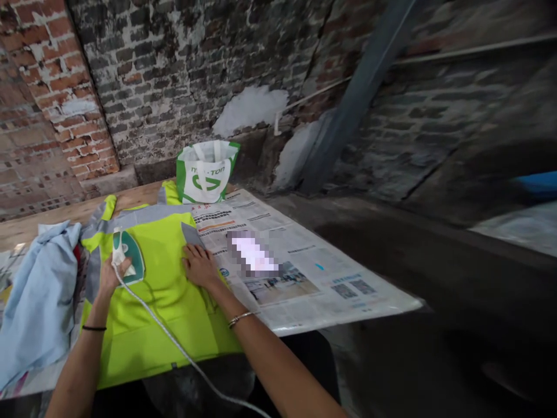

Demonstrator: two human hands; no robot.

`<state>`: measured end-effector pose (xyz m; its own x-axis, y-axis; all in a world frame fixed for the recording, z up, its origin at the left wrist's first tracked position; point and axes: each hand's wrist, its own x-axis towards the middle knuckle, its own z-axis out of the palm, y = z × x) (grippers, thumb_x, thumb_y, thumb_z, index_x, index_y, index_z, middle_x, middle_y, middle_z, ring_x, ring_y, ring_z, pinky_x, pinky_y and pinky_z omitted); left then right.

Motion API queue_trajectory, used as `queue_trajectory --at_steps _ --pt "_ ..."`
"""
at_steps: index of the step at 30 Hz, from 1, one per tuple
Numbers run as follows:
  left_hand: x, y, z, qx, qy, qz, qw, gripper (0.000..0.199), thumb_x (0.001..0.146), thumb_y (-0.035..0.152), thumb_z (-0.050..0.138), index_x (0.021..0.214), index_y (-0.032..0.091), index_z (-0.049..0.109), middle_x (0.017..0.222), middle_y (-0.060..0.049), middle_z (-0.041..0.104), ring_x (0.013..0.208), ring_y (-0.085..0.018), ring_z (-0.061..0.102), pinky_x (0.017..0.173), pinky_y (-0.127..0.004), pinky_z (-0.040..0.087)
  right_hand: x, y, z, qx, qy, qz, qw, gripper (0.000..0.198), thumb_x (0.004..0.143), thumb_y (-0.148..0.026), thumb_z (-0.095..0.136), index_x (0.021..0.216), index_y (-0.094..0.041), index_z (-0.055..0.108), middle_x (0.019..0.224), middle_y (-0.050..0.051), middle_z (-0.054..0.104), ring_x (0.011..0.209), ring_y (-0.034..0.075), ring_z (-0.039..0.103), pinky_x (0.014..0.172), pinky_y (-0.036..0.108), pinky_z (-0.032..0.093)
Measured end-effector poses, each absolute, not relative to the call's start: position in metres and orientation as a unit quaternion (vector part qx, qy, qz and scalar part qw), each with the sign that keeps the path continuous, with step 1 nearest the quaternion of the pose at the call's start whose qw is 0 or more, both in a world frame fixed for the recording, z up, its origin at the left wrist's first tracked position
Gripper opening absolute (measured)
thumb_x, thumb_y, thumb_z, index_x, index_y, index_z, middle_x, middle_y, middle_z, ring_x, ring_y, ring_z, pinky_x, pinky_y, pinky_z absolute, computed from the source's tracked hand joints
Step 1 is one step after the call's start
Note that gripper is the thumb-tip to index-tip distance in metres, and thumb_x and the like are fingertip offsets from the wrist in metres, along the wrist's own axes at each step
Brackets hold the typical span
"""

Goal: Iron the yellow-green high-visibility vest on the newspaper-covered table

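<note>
We grip green iron (137, 255) in left hand (112, 274) on yellow shirt (167, 296); our right hand (201, 265) rests loose on shirt's side; white-green bag (204, 177) stands behind.

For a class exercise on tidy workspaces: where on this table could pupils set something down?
Bare newspaper shows between the blurred-out object and its right-hand corner; a smaller patch separates that object from the white-and-green bag. Leftward is crowded: iron, yellow garment, blue cloth.
</note>
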<state>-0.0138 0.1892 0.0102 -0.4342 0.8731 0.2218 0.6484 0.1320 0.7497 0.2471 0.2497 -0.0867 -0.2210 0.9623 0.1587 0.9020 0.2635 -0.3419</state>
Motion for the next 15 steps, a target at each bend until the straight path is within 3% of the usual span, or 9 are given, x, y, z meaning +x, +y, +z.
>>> queue_trajectory --at_steps 5,10,15 --pt "-0.015 0.149 0.001 0.514 0.737 0.412 0.151 0.022 0.071 0.038 0.075 0.086 0.023 0.071 0.068 0.0 0.069 0.07 -0.022 0.067 0.064 -0.03 0.054 0.245 0.25 -0.089 -0.599 -0.777 0.077 0.176 0.055 0.107 -0.031 0.038 0.16 -0.018 0.05 0.168 0.009 0.046 0.154 0.03 0.038 0.123 0.048 0.026" --pt "-0.008 0.129 -0.006 0.532 0.716 0.416 0.177 0.038 0.073 0.041 0.075 0.107 0.024 0.076 0.073 0.0 0.07 0.069 -0.021 0.066 0.064 -0.031 0.055 0.244 0.249 -0.094 -0.597 -0.779 0.052 0.184 0.054 0.108 -0.031 0.037 0.158 -0.016 0.051 0.167 0.011 0.047 0.152 0.032 0.039 0.123 0.05 0.026" --pt "0.007 0.156 -0.009 0.553 0.685 0.417 0.227 0.036 0.07 0.045 0.074 0.098 0.021 0.073 0.074 -0.001 0.07 0.063 -0.017 0.06 0.058 -0.029 0.051 0.246 0.246 -0.092 -0.592 -0.785 0.049 0.177 0.054 0.109 -0.032 0.035 0.158 -0.015 0.051 0.167 0.011 0.047 0.152 0.033 0.04 0.122 0.052 0.027"
